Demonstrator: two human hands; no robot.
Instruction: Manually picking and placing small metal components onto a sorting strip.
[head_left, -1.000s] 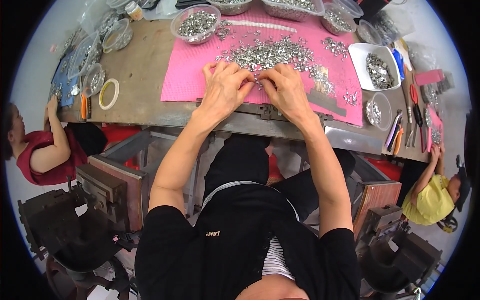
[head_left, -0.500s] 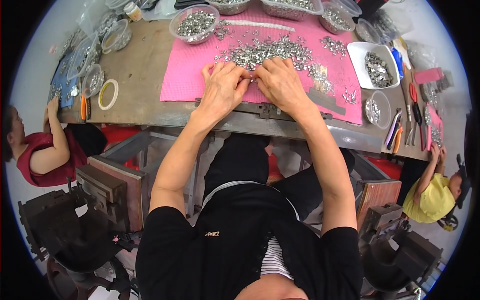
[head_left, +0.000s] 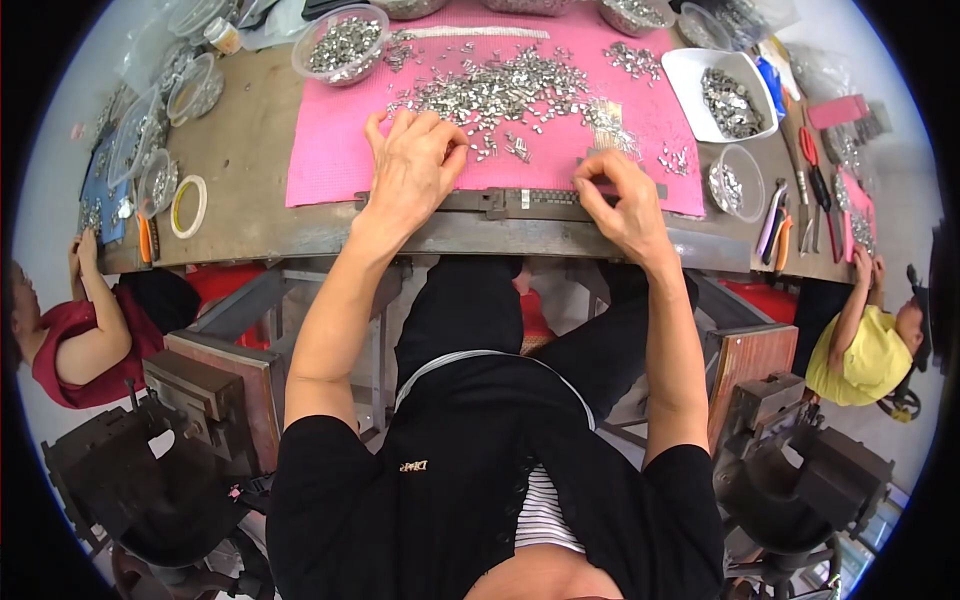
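Observation:
My left hand [head_left: 412,168] is over the pink mat [head_left: 330,150], its fingers curled and pinched; whatever sits between the tips is hidden. To the right, my right hand [head_left: 632,212] pinches thumb and index finger together just above the long dark metal fixture [head_left: 460,203] along the table's front edge. Anything in that pinch is too small to make out. Small bright pieces [head_left: 545,198] sit in a row in the fixture, left of my right hand. Beyond both hands spreads a pile of small silver metal parts [head_left: 510,88].
Clear tubs of metal parts, one at the left [head_left: 343,45], stand around the mat. A white tray [head_left: 675,85] and a small clear cup [head_left: 735,205] are at the right, beside pliers [head_left: 775,225]. A tape roll [head_left: 190,207] lies left. Co-workers sit at both sides.
My hands were together at the pile's near edge. The right hand has moved right and toward me, over the fixture; the left has shifted slightly left. Bright pieces in the fixture now show.

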